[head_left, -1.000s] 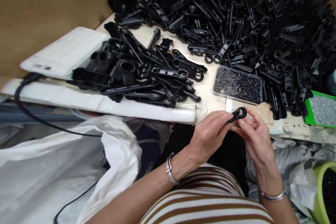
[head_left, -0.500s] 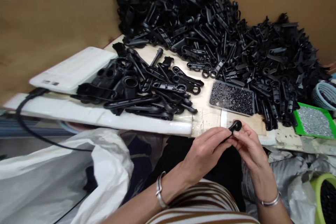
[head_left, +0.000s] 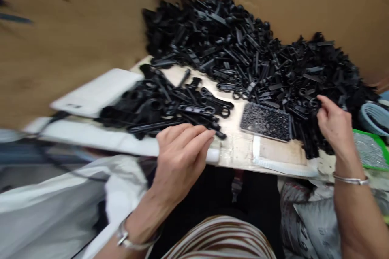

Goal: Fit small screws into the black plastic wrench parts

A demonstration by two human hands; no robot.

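My left hand (head_left: 182, 153) is over the near edge of the smaller heap of black plastic handle-like parts (head_left: 164, 105). Its fingers are pressed together and angled to the right; whatever may be under them is hidden. Far to the right, my right hand (head_left: 336, 123) reaches to the front of the large pile of black plastic parts (head_left: 243, 44). The index finger is stretched towards the parts, the thumb is below it and apart, and no part is visibly gripped. A clear shallow box of small black pieces (head_left: 266, 121) lies between the hands.
A white flat box (head_left: 97, 92) stands at the left, behind a white padded table edge (head_left: 91, 135). To the right are a green tray of small silvery pieces (head_left: 369, 149) and a light blue basket (head_left: 375, 118). A white sack (head_left: 121, 194) hangs below left.
My hands have parted from the black part they held together above my lap. The left moved left to the small heap, the right moved right to the large pile. The view shifted slightly.
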